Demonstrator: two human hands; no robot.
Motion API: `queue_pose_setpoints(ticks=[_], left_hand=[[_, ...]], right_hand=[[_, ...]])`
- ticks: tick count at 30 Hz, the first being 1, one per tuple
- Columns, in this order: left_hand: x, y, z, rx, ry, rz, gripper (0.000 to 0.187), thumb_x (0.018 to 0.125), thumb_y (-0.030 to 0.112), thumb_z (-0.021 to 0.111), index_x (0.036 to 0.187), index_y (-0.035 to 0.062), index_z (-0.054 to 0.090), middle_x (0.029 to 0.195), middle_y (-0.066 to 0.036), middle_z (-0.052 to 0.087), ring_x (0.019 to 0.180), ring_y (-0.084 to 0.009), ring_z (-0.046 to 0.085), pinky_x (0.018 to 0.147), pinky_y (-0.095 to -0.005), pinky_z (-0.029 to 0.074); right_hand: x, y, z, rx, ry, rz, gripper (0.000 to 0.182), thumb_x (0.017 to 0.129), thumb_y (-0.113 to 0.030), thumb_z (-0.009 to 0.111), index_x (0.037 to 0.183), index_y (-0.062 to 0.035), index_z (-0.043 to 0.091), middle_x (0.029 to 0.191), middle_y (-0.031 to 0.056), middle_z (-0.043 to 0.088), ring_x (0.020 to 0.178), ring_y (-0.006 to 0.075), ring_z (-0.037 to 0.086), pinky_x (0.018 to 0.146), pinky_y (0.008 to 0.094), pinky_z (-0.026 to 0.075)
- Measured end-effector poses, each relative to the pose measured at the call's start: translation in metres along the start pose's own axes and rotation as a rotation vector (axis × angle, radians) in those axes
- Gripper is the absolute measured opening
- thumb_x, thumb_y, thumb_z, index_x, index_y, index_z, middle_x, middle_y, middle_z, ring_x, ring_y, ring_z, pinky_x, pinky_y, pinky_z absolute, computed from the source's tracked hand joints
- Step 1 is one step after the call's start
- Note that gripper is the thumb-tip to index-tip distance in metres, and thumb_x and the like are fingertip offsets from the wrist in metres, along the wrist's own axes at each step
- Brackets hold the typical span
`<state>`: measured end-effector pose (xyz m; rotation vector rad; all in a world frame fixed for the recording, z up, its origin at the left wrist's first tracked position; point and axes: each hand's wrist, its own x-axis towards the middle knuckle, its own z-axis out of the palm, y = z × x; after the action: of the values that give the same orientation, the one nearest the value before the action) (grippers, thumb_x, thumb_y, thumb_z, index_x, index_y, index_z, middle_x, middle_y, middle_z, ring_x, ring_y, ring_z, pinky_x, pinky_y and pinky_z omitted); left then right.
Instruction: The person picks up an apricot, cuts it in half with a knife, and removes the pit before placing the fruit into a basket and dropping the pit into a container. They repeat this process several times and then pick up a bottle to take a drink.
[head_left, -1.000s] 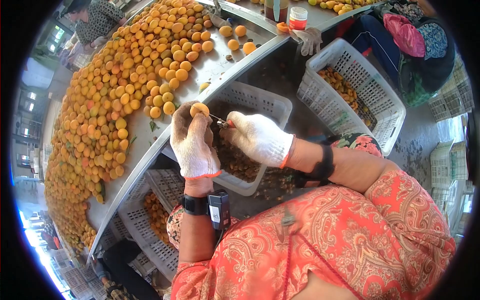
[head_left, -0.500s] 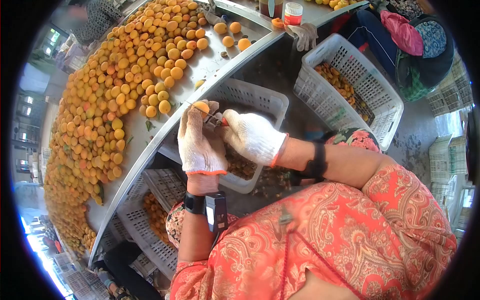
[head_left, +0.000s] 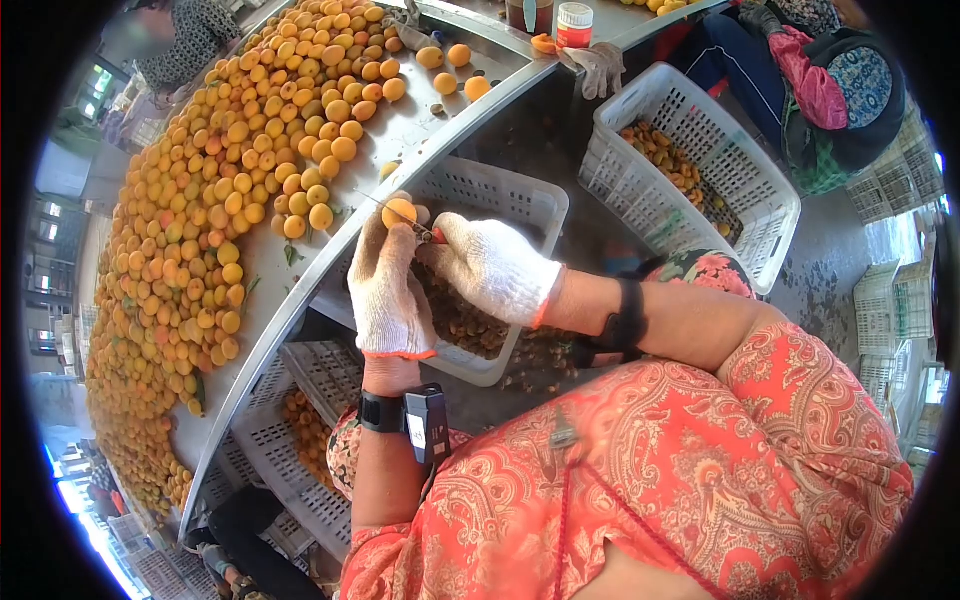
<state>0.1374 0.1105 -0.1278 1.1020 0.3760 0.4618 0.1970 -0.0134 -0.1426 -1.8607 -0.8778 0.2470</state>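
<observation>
My left hand, in a white knit glove, holds an orange-yellow apricot between thumb and fingers, just off the table's edge. My right hand, gloved too, is closed around the red handle of a thin pointed tool. The tool's metal shaft crosses the apricot and its tip points up and left. Below both hands sits a plastic crate with dark brownish pieces in it. A large heap of apricots covers the metal table on the left.
On the right stands a white crate of split fruit. Another crate is at lower left, under the table rim. A red-and-white jar and a spare glove lie at the table corner. Other people sit at upper right and upper left.
The apricot in my left hand now shows more of its round side, and the tool lies across it with its tip further up and left. The view has shifted slightly.
</observation>
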Motion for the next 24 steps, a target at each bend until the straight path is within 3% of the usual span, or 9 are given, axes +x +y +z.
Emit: queue_pose_setpoints(ticks=[2,6,8,10,12,13,19,22,24], left_hand=[[0.001,-0.005,-0.007,-0.017,-0.084,0.007,0.026,0.101,0.015,0.058,0.119,-0.0019,0.063,0.103,-0.006,0.067,0.087,-0.0129,0.061,0.076,-0.0270,0.050],[0.000,-0.010,-0.003,-0.021,-0.056,-0.032,0.024,0.101,0.016,0.058,0.116,-0.0015,0.064,0.103,-0.006,0.067,0.086,-0.0130,0.061,0.076,-0.0260,0.050],[0.002,-0.022,-0.002,-0.096,0.039,-0.073,0.033,0.102,0.026,0.057,0.116,-0.0034,0.061,0.105,-0.010,0.065,0.091,-0.0172,0.062,0.082,-0.0308,0.051],[0.004,-0.021,-0.004,-0.045,0.038,-0.056,0.033,0.103,0.028,0.056,0.115,-0.0026,0.062,0.103,-0.009,0.065,0.090,-0.0159,0.062,0.081,-0.0293,0.051],[0.012,-0.017,-0.009,0.240,-0.003,0.062,0.023,0.101,0.017,0.058,0.115,-0.0009,0.064,0.100,-0.005,0.065,0.087,-0.0131,0.060,0.078,-0.0269,0.050],[0.010,-0.014,-0.003,0.239,-0.004,0.064,0.023,0.101,0.017,0.058,0.115,-0.0009,0.064,0.100,-0.005,0.065,0.087,-0.0131,0.060,0.078,-0.0269,0.050],[0.010,-0.018,-0.009,0.116,0.004,0.022,0.022,0.103,0.019,0.055,0.110,0.0000,0.064,0.100,-0.007,0.065,0.091,-0.0151,0.060,0.078,-0.0270,0.050],[0.010,-0.020,-0.009,-0.100,0.042,0.024,0.024,0.104,0.023,0.054,0.111,0.0013,0.063,0.100,-0.008,0.066,0.088,-0.0159,0.060,0.074,-0.0277,0.051],[0.001,-0.017,0.003,-0.191,0.064,-0.111,0.031,0.103,0.032,0.055,0.113,0.0025,0.059,0.106,-0.009,0.065,0.089,-0.0182,0.061,0.080,-0.0316,0.052]], right_hand=[[-0.002,0.005,0.005,-0.006,0.024,-0.028,0.020,0.097,-0.021,0.061,0.101,-0.0021,0.055,0.081,0.0226,0.066,0.077,0.0424,0.066,0.064,0.0455,0.051],[-0.004,0.003,0.003,-0.021,0.063,-0.040,0.019,0.097,-0.020,0.061,0.100,-0.0017,0.056,0.081,0.0225,0.066,0.079,0.0421,0.066,0.065,0.0451,0.051],[-0.004,0.005,0.005,-0.009,0.075,-0.035,0.018,0.096,-0.019,0.061,0.100,-0.0017,0.056,0.081,0.0226,0.066,0.079,0.0422,0.066,0.065,0.0451,0.051],[-0.004,0.004,0.004,0.004,0.082,-0.034,0.017,0.096,-0.018,0.061,0.100,-0.0017,0.056,0.081,0.0227,0.066,0.079,0.0424,0.066,0.066,0.0450,0.051],[-0.003,0.003,-0.001,0.016,0.025,0.042,0.026,0.097,-0.026,0.060,0.103,-0.0009,0.057,0.084,0.0231,0.068,0.082,0.0407,0.067,0.070,0.0445,0.053],[-0.004,0.003,-0.001,0.015,0.026,0.041,0.026,0.097,-0.026,0.060,0.103,-0.0009,0.057,0.084,0.0231,0.068,0.082,0.0407,0.067,0.070,0.0445,0.053],[-0.005,0.000,0.003,-0.001,-0.044,0.098,0.026,0.097,-0.026,0.060,0.101,-0.0012,0.057,0.084,0.0237,0.067,0.080,0.0412,0.067,0.069,0.0451,0.053],[-0.011,0.001,0.013,-0.102,-0.092,0.128,0.026,0.097,-0.026,0.059,0.105,-0.0007,0.057,0.084,0.0238,0.067,0.080,0.0419,0.067,0.070,0.0455,0.053],[-0.010,0.004,0.017,0.109,0.060,0.084,0.019,0.098,-0.020,0.058,0.103,-0.0019,0.056,0.080,0.0230,0.066,0.078,0.0425,0.066,0.067,0.0445,0.051]])
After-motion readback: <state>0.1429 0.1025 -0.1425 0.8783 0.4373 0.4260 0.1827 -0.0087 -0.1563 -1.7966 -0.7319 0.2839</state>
